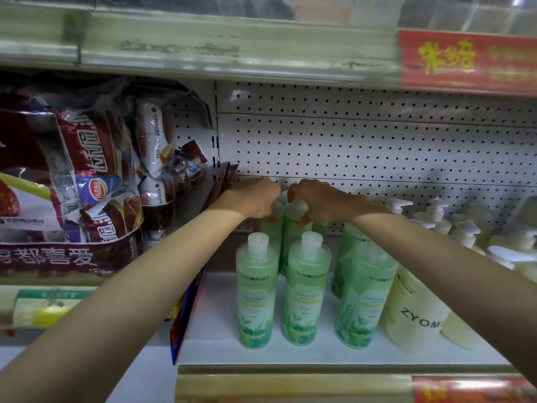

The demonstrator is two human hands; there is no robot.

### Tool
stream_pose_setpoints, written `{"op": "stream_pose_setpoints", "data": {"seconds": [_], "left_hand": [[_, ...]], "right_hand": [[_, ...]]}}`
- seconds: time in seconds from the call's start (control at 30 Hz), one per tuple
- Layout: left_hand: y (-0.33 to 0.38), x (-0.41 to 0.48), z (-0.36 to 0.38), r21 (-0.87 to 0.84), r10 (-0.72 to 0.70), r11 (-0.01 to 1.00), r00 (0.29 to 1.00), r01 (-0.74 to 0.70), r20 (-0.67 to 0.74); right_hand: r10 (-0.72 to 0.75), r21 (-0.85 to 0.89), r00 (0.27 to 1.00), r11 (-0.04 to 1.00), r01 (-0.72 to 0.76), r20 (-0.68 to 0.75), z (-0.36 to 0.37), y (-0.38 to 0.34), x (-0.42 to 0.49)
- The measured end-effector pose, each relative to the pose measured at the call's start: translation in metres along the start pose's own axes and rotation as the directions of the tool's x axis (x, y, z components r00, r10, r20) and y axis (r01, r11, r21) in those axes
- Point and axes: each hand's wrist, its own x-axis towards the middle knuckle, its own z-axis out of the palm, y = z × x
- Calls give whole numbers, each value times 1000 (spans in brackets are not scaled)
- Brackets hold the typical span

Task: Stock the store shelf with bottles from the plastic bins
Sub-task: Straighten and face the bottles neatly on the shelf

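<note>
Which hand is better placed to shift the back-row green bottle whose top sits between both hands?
Probably the right hand. Its fingers drape over the cap of the back-row green bottle, while the left hand grips the neighbouring bottle further left, beside the snack bags.

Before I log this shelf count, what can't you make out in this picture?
- Head view: back-row green bottles, partly covered by the left hand and right hand; count unclear.
- Small label print under SHIROIRUKA on the front green bottle: too small.
- ZYOM... bottle: name cut short by the right forearm.
- Red shelf sign: blurred.
- Plastic bins: out of frame.
</note>
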Motion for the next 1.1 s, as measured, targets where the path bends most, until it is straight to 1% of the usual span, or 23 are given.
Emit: {"op": "stream_pose_setpoints", "data": {"seconds": [0.13, 0.27, 0.4, 0.43, 0.5, 0.57, 0.63, 0.7, 0.8, 0.9, 1.0, 1.1], "left_hand": [[-2, 2, 6, 25, -9, 1000, 1000, 10, -20], [-1, 2, 9, 24, -31, 999, 999, 32, -23], [2, -1, 5, 37, -20, 999, 1000, 20, 15], [2, -2, 4, 36, -10, 999, 1000, 9, 28], [1, -2, 3, 26, 3, 1000, 999, -4, 46], [3, -4, 1, 0, 12, 1000, 999, -13, 46], [4, -5, 1, -37, 24, 999, 999, -23, 30], [5, -6, 1, -57, 43, 997, 999, -43, 2], [4, -6, 2, -49, 42, 998, 999, -42, -10], [3, -3, 4, -26, 13, 1000, 1000, -13, 6], [0, -2, 6, -39, 25, 999, 1000, -25, -1], [-1, -2, 6, -50, 28, 998, 1000, -29, -4]], "right_hand": [[10, 7, 1000, 1000, -10, 14, -1, 1, 1], [1, 31, 997, 1000, -4, 81, -7, -1, -2], [-15, 167, 999, 986, 9, 35, -21, 3, -16], [15, 146, 998, 989, -23, 54, -26, 8, -21], [103, 28, 986, 994, -108, 131, -37, 21, -34], [156, -48, 963, 988, -149, 217, -45, 32, -47], [167, -31, 947, 986, -165, 275, -47, 40, -60], [179, -33, 939, 984, -177, 293, -45, 45, -70], [168, -107, 948, 984, -144, 270, -36, 51, -74], [101, -157, 978, 985, -72, 185, -19, 55, -70], [75, -129, 991, 990, -61, 112, -8, 60, -65], [65, -83, 993, 995, -56, 102, -4, 62, -57]]}}
